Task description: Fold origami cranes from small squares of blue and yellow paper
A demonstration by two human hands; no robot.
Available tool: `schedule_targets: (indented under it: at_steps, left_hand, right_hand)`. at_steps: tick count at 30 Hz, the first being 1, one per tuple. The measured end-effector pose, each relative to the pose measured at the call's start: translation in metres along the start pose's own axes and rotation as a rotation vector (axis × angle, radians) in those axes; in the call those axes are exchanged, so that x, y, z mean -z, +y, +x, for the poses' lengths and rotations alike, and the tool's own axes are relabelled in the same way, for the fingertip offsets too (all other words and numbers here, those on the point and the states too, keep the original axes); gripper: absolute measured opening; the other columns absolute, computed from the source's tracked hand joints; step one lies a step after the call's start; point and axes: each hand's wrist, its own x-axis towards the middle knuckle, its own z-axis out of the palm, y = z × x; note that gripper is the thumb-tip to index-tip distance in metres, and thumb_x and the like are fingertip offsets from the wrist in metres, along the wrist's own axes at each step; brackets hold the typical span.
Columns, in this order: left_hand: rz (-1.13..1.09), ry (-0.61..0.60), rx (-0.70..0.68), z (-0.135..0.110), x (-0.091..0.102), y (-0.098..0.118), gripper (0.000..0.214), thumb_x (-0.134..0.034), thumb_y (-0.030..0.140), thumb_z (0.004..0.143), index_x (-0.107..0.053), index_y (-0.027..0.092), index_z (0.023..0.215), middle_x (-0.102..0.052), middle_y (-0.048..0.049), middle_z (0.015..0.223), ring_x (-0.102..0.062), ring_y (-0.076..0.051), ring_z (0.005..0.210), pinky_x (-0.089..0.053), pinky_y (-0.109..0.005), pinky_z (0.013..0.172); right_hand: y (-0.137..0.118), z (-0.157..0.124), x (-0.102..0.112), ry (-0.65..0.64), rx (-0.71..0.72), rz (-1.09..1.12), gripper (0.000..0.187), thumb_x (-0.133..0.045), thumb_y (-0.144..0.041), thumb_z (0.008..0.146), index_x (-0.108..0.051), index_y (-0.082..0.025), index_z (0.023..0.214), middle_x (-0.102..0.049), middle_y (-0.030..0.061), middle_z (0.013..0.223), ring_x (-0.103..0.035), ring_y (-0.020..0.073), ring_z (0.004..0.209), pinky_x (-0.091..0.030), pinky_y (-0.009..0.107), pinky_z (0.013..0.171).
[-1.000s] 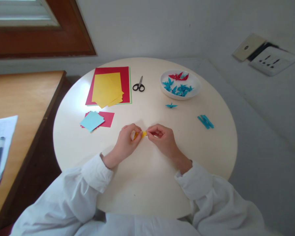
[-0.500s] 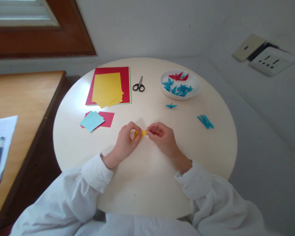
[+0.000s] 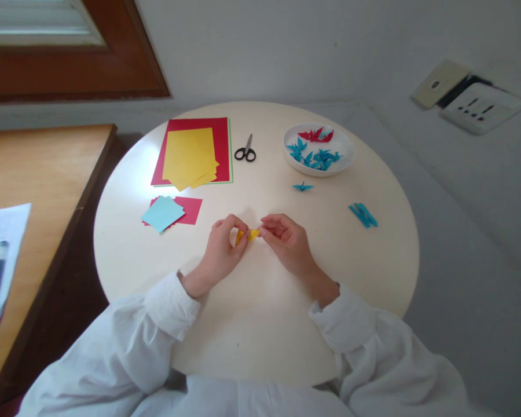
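Between my hands is a small folded piece of yellow paper (image 3: 254, 234), partly hidden by fingers. My left hand (image 3: 228, 244) pinches it between thumb and forefinger, and a yellow flap shows inside the curl of those fingers. At the paper's right tip, my right hand (image 3: 287, 242) closes thumb and fingertip on it, the other fingers curled loosely. Beyond my right hand a blue paper crane (image 3: 303, 186) rests on the round white table (image 3: 260, 324).
A white dish (image 3: 351, 159) at the back right holds several blue and red cranes. Scissors (image 3: 245, 152) lie at the back middle. Yellow sheets (image 3: 186, 153) lie on red paper (image 3: 223, 145); light-blue squares (image 3: 162, 213) sit nearer. Blue folded strips (image 3: 363, 215) lie at right.
Almost nothing differs. My right hand's fingers have shifted very slightly up at the paper's tip; both hands keep their pinch on the yellow paper.
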Motion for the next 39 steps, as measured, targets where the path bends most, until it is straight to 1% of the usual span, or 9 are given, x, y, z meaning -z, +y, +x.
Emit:
schedule_targets:
  at_steps: [2, 6, 16, 20, 25, 28, 31, 34, 39]
  left_hand:
    - [0.014, 0.004, -0.030, 0.000, -0.001, 0.000, 0.007, -0.050, 0.016, 0.078, -0.046, 0.020, 0.074, -0.062, -0.0005, 0.074, -0.060, -0.016, 0.071, -0.043, -0.033, 0.072]
    - [0.062, 0.009, -0.082, -0.001, -0.002, 0.001, 0.008, -0.049, 0.014, 0.076, -0.045, 0.021, 0.073, -0.062, 0.0002, 0.073, -0.060, -0.016, 0.071, -0.041, -0.035, 0.075]
    - [0.110, 0.012, -0.087, -0.001, -0.002, 0.000, 0.010, -0.048, 0.012, 0.077, -0.044, 0.021, 0.074, -0.062, 0.0016, 0.074, -0.060, -0.016, 0.074, -0.037, -0.037, 0.079]
    - [0.117, 0.013, -0.104, -0.002, -0.003, -0.001, 0.011, -0.047, 0.013, 0.078, -0.043, 0.021, 0.073, -0.062, 0.0022, 0.074, -0.061, -0.016, 0.076, -0.036, -0.037, 0.081]
    - [0.135, -0.002, -0.124, -0.003, -0.003, 0.000, 0.011, -0.048, 0.011, 0.077, -0.043, 0.021, 0.075, -0.062, 0.0026, 0.074, -0.060, -0.016, 0.074, -0.036, -0.037, 0.081]
    - [0.162, 0.006, -0.133, -0.002, -0.001, 0.002, 0.009, -0.048, 0.013, 0.079, -0.045, 0.021, 0.080, -0.063, 0.0006, 0.080, -0.060, -0.016, 0.079, -0.036, -0.036, 0.082]
    - [0.267, 0.025, -0.114, -0.002, 0.001, 0.003, 0.009, -0.051, 0.017, 0.080, -0.048, 0.020, 0.087, -0.061, -0.0037, 0.090, -0.057, -0.020, 0.088, -0.036, -0.037, 0.081]
    - [0.339, -0.009, -0.072, -0.003, 0.002, 0.003, 0.012, -0.053, 0.023, 0.080, -0.049, 0.020, 0.091, -0.059, -0.0033, 0.084, -0.055, -0.019, 0.079, -0.036, -0.035, 0.074]
    - [0.178, -0.082, 0.039, -0.004, 0.001, 0.004, 0.016, -0.053, 0.022, 0.080, -0.046, 0.021, 0.094, -0.057, 0.0019, 0.070, -0.051, -0.014, 0.059, -0.037, -0.027, 0.060]
  right_hand:
    - [-0.001, -0.001, -0.002, -0.001, 0.014, -0.069, 0.021, -0.067, -0.025, 0.068, -0.059, -0.020, 0.087, -0.065, 0.0012, 0.080, -0.063, 0.0133, 0.070, -0.050, 0.027, 0.063]
    - [-0.001, -0.001, -0.003, 0.005, 0.031, -0.157, 0.019, -0.066, -0.023, 0.068, -0.060, -0.020, 0.087, -0.066, 0.0004, 0.071, -0.062, 0.0139, 0.067, -0.047, 0.027, 0.062]
    - [0.003, 0.000, 0.001, -0.059, -0.006, -0.048, 0.022, -0.060, -0.026, 0.075, -0.059, -0.020, 0.096, -0.066, 0.0017, 0.076, -0.064, 0.0146, 0.073, -0.049, 0.030, 0.068]
    - [0.002, -0.001, -0.002, -0.043, 0.011, -0.109, 0.027, -0.066, -0.026, 0.070, -0.060, -0.021, 0.095, -0.066, 0.0008, 0.075, -0.062, 0.0142, 0.069, -0.048, 0.028, 0.064]
    - [-0.002, -0.002, -0.003, -0.041, 0.037, -0.141, 0.020, -0.063, -0.025, 0.071, -0.060, -0.021, 0.090, -0.063, -0.0008, 0.068, -0.058, 0.0132, 0.062, -0.047, 0.028, 0.061]
    - [-0.002, -0.002, -0.001, -0.033, 0.060, -0.164, 0.020, -0.063, -0.024, 0.072, -0.060, -0.020, 0.091, -0.062, -0.0008, 0.067, -0.058, 0.0136, 0.063, -0.047, 0.029, 0.063]
    - [-0.002, -0.002, 0.001, 0.022, 0.096, -0.230, 0.020, -0.062, -0.023, 0.072, -0.061, -0.020, 0.093, -0.064, 0.0002, 0.071, -0.058, 0.0138, 0.066, -0.046, 0.029, 0.065]
    - [-0.004, -0.002, 0.002, 0.076, 0.138, -0.319, 0.020, -0.061, -0.021, 0.073, -0.062, -0.020, 0.092, -0.065, 0.0011, 0.075, -0.057, 0.0135, 0.067, -0.045, 0.028, 0.064]
    - [-0.008, -0.003, 0.002, 0.084, 0.170, -0.411, 0.021, -0.060, -0.018, 0.072, -0.062, -0.021, 0.093, -0.067, 0.0000, 0.074, -0.058, 0.0131, 0.065, -0.044, 0.027, 0.061]
